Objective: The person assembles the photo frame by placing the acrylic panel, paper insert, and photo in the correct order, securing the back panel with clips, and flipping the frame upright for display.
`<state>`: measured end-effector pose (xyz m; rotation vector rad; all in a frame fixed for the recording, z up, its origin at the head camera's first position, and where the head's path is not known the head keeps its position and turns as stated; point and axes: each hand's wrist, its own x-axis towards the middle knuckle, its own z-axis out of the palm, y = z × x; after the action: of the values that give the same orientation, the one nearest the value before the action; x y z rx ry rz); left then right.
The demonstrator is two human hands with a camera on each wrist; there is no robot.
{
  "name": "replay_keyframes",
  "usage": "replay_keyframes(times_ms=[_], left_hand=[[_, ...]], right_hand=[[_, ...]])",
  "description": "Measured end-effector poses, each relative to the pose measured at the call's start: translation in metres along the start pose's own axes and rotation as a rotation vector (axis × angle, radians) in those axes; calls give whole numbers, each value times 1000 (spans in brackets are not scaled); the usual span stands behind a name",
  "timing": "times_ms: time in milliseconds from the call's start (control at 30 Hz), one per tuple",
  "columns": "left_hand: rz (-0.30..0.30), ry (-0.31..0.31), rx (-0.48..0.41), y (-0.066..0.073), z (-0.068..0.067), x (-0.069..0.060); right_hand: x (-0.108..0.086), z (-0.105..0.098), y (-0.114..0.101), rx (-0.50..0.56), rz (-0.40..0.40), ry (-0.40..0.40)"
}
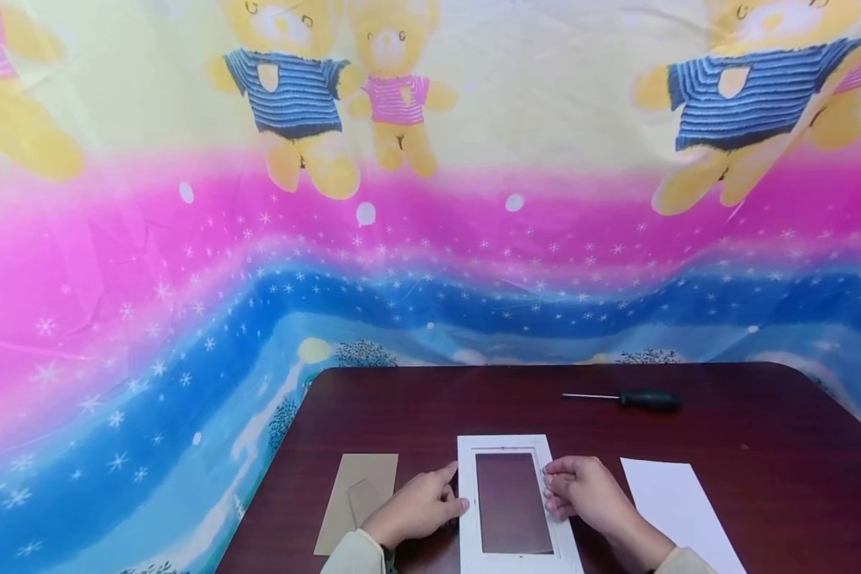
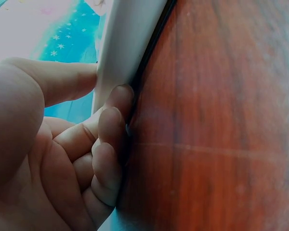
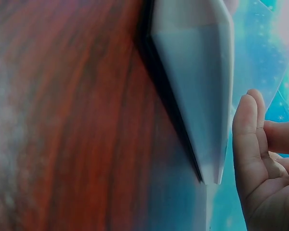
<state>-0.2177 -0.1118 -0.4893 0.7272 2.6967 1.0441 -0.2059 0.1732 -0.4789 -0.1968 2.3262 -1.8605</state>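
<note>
A white picture frame (image 1: 567, 550) lies on the dark red table, and the table's colour shows through its rectangular opening. My left hand (image 1: 419, 504) holds its left side, the thumb on the upper edge and curled fingers against the side in the left wrist view. Over the right side of the frame, my right hand (image 1: 590, 492) pinches a clear sheet (image 3: 253, 57) between thumb and fingers. In the right wrist view the sheet stands out past the frame's edge; in the head view its outline is hard to make out.
Left of the frame lies a tan board (image 1: 362, 470) with a flap-like outline, partly behind my left forearm. A white sheet (image 1: 678, 510) lies on the right. Farther back is a screwdriver (image 1: 649, 399). A patterned curtain (image 1: 430, 263) hangs behind the table (image 1: 438, 399).
</note>
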Motion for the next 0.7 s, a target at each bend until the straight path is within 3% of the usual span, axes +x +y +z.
replay_keyframes(times_ms=[700], left_hand=[[-21, -7, 6, 0, 1, 1]], right_hand=[[-1, 9, -5, -73, 34, 26]])
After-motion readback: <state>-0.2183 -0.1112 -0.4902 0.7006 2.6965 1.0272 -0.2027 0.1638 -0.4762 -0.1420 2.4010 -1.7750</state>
